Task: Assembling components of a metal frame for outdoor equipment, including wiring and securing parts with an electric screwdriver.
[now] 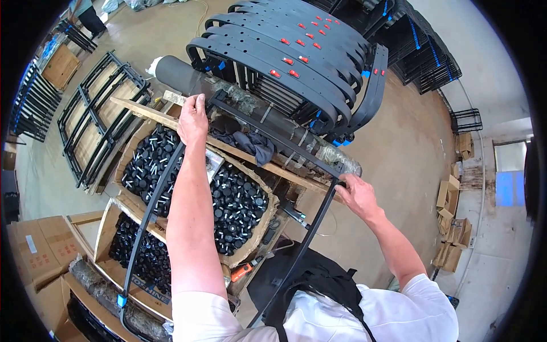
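Note:
I hold a black metal frame (268, 132) with curved side bars over a workbench. My left hand (193, 118) grips its far left corner. My right hand (356, 195) grips the far right corner where the cross bar meets the right side bar (310, 233). The left side bar (149, 208) runs back toward me over a cardboard box of black round caps (236, 208). A blue tag (121, 300) sits near the left bar's lower end.
A stack of similar black curved frames with red and blue tags (296, 60) stands beyond the bench. A black roll (176, 74), a dark cloth (250, 143) and a wooden plank (142, 111) lie there. More frames (97, 119) and cardboard boxes (34, 251) are left; boxes (450, 228) right.

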Demonstrator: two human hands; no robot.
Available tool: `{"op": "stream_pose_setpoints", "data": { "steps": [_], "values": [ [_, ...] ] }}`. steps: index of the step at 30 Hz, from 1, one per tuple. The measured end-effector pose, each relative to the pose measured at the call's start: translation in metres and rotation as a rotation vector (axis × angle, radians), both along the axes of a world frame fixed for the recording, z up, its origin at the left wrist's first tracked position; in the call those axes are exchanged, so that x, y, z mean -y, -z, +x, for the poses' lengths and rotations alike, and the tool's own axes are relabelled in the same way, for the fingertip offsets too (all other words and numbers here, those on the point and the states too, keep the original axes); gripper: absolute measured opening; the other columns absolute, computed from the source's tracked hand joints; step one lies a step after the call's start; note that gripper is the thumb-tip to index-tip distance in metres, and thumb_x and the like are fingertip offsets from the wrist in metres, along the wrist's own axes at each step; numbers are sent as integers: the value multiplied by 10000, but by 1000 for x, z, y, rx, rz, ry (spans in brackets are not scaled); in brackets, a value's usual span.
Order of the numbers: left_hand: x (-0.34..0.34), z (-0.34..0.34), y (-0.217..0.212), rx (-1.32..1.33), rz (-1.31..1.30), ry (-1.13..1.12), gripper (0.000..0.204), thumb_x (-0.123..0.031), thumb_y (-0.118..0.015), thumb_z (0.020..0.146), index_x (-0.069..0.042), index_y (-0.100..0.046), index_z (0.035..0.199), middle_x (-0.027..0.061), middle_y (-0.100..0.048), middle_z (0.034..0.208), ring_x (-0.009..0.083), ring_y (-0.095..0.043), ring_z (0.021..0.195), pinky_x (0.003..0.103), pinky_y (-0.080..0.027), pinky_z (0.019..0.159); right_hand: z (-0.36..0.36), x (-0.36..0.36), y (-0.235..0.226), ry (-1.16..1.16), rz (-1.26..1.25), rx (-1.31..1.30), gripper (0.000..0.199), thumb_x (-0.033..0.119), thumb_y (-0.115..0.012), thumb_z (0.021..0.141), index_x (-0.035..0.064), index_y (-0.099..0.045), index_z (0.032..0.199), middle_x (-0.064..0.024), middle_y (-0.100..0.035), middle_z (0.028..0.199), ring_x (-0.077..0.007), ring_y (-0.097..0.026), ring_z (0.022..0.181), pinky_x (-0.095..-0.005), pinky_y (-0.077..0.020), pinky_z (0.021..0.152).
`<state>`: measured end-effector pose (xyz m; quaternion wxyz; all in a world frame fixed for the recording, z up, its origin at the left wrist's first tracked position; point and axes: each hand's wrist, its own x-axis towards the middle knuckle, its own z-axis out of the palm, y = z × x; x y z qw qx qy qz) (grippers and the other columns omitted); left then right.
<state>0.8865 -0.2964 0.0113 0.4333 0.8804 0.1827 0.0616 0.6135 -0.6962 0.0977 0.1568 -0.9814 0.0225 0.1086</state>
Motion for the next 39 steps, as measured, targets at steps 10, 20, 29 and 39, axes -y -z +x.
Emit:
{"op": "stream_pose_setpoints", "data": {
  "steps": [10, 20, 29, 39],
  "values": [
    [9, -4, 7, 127, 128, -19, 371, -517, -608, 1057, -262, -769, 1274, 75, -721, 1296, 328, -703, 1172, 446, -537, 999, 12, 6, 16, 41, -145, -106, 374, 403, -635, 1044, 80, -654, 1230, -196, -772, 916, -438, -745, 879, -538, -585, 822],
    [-10, -10, 5, 67, -71, 110, 398, -399, -715, 1004, -319, -684, 1392, 44, -741, 1303, 236, -735, 1124, 407, -543, 990, 25, 1, -9, -10, -270, -256, 383, 339, -686, 951, 8, -628, 1135, -223, -751, 865, -436, -740, 872, -543, -580, 787],
    [-29, -5, 24, 189, 11, 271, 340, -301, -604, 1031, -326, -715, 1352, 9, -637, 1434, 244, -682, 1237, 397, -510, 1061, 23, -5, 11, -17, -201, -19, 412, 382, -680, 998, 46, -562, 1206, -216, -747, 830, -440, -745, 788, -544, -594, 726],
    [-20, -9, 8, 114, -65, 252, 371, -341, -628, 1031, -333, -684, 1397, 41, -659, 1408, 257, -691, 1219, 412, -517, 1048, 8, 5, -23, -327, -386, -118, 382, 270, -755, 857, 7, -609, 1091, -217, -738, 794, -402, -758, 773, -528, -597, 678]
  ]
}}
